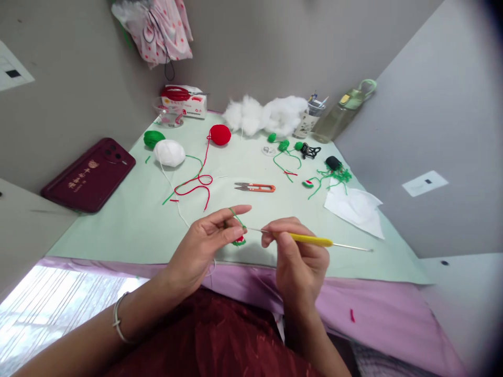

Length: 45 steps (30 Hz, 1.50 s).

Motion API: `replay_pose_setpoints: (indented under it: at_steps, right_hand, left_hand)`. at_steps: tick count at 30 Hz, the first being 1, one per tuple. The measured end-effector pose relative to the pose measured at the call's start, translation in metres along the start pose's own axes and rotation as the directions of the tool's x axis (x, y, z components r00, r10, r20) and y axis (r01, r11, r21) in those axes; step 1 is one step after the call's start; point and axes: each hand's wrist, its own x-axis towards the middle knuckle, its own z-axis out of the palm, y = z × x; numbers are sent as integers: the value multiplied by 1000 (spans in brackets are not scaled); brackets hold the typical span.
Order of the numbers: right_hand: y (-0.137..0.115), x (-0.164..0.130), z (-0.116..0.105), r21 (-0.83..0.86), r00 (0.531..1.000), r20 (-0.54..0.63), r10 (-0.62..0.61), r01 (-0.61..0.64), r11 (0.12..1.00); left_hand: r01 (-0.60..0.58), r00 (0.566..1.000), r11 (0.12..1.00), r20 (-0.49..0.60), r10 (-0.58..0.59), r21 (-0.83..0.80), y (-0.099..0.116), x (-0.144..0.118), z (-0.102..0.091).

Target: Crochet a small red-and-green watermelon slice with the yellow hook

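A pale green tabletop (118, 230) is spreading between grey walls (275, 42), with pink cloth (346, 298) hanging along its near edge. At the near middle, the left hand (200, 238) is pinching a small red and green crochet piece (239, 241), its index finger extending; green yarn (237, 218) is looping over that finger. To the right, the right hand (301, 254) is holding a yellow-handled hook (310, 239) in bent fingers, pointing left at the piece. Beyond them, orange snips (259, 187) are lying mid-table, white stuffing (265, 116) is sitting far back and a bottle (338, 118) is standing far right.
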Motion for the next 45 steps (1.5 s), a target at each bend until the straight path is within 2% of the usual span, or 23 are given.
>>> replay_pose_setpoints:
  at_steps: [2, 3, 4, 6, 7, 9, 11, 13, 17, 22, 24, 26, 28, 30, 31, 33, 36, 41, 45]
  right_hand:
    - [1, -3, 5, -128, 997, 29, -73, 76, 989]
    - [3, -6, 7, -233, 989, 52, -139, 147, 961]
    - [4, -8, 9, -326, 975, 66, -211, 221, 919]
    - [8, -11, 10, -375, 956, 72, -286, 292, 880]
    - [9, -10, 8, -338, 962, 47, -268, 268, 902]
    - [10, -6, 4, -173, 990, -31, -141, 133, 976]
    - [8, -1, -1, 48, 995, -93, 19, -15, 999]
    - [6, 3, -2, 189, 991, -82, 101, -84, 978]
    - [2, 3, 4, 146, 996, 38, 79, -83, 986]
    - [-4, 3, 6, 66, 998, 53, 41, -44, 997]
    - [-5, 1, 5, -17, 997, 72, -4, 5, 1000]
    - [-1, -5, 4, -194, 988, 98, -118, 136, 972]
    - [4, -11, 6, -386, 950, 130, -283, 311, 868]
    - [9, -16, 8, -443, 917, 130, -378, 395, 805]
    - [9, -16, 9, -422, 924, 106, -367, 376, 825]
    - [8, -14, 10, -315, 966, 54, -253, 257, 914]
    - [3, -7, 9, -112, 997, 47, -67, 72, 991]
    - [5, -1, 5, 173, 990, 46, 131, -137, 975]
    - [8, -1, 3, 272, 969, 31, 244, -243, 931]
  left_hand:
    - [-67, 997, 997, -22, 68, 28, -2, -2, 4]
    - [-61, 998, 998, -22, 62, 13, -3, -2, 5]
    - [-27, 1000, 999, -13, 27, -19, -4, -2, 7]
    - [92, 996, 991, 31, -89, -98, -4, -1, 8]
    - [144, 989, 982, 51, -139, -123, -3, -1, 7]
    - [185, 982, 975, 64, -178, -121, 0, 1, 3]
    - [141, 990, 986, 42, -138, -86, 2, 1, 0]
    - [87, 995, 994, 48, -85, -62, 3, 0, -1]
    - [69, 994, 996, 88, -63, -63, 0, -2, 2]
    - [35, 999, 999, 35, -34, -22, -1, -1, 3]
    - [9, 1000, 1000, 22, -9, -4, -1, 0, 3]
    - [-2, 1000, 1000, 26, 2, -1, -1, -1, 4]
    - [16, 999, 1000, 32, -15, -27, -3, -2, 6]
    - [72, 996, 994, 51, -68, -78, -4, -2, 6]
    - [107, 993, 989, 66, -101, -104, -5, -1, 6]
    - [150, 986, 979, 90, -138, -137, -5, 0, 5]
    - [137, 988, 983, 91, -126, -123, -5, 2, 5]
    - [82, 995, 992, 62, -76, -94, -4, 2, 4]
    - [-21, 999, 988, -27, 17, -154, 2, 6, 0]
